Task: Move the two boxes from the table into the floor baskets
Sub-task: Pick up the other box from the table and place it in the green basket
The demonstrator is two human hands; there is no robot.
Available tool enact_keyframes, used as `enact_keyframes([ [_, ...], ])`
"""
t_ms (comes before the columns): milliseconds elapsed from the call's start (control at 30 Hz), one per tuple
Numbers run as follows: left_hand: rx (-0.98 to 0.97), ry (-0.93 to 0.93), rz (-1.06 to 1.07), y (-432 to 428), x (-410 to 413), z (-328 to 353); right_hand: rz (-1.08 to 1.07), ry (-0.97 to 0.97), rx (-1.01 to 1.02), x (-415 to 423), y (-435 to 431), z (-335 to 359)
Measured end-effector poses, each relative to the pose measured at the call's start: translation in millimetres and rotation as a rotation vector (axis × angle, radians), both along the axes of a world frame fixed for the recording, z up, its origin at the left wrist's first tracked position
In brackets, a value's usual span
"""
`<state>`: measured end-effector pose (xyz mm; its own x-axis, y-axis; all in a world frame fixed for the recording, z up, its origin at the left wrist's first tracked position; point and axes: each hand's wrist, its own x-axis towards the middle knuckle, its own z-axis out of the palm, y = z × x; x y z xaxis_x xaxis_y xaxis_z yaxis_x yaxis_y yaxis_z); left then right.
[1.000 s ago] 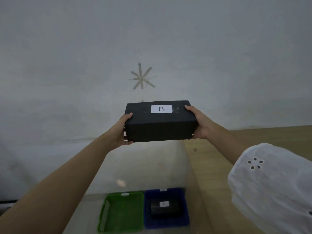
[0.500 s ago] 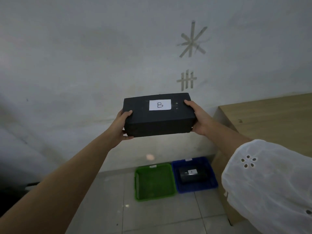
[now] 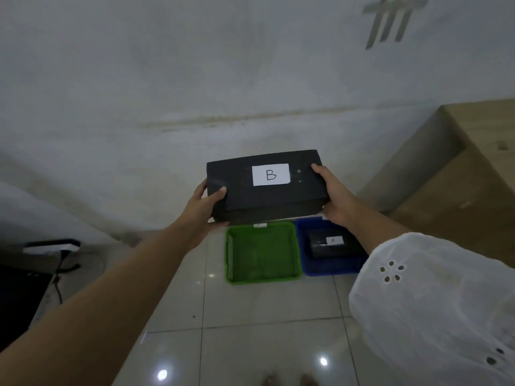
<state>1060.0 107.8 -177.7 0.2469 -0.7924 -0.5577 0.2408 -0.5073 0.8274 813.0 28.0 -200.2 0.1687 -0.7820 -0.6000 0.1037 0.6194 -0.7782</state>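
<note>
Head view: I am clasping box B [image 3: 264,188] between my left grip [image 3: 206,204] and right grip [image 3: 334,196], next needing to lower it into the green basket [image 3: 262,278].

Your left arm [image 3: 117,277] is bare along its whole visible length, with no sleeve, watch or band on it. Your left hand [image 3: 204,204] and right hand [image 3: 335,200] wear no rings or gloves. Your right forearm is bare too, up to a loose white sleeve [image 3: 434,307]. Next to the sleeve's cuff edge sits a flower-shaped cluster of small eyelet holes; more holes dot the fabric lower down.
</note>
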Motion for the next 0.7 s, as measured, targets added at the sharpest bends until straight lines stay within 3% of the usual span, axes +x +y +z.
enact_keyframes([
  [167, 0.052, 0.013, 0.026, -21, 3, -103, 0.062, 0.117, 0.159, 4, -24, -103],
  [400, 0.148, 0.030, 0.102, -36, 0, -242, 0.081, 0.162, 0.216, 11, -44, -237],
  [700, 0.216, 0.067, 0.141, -39, 6, -380, -0.009, 0.227, 0.347, 29, -37, -377],
])
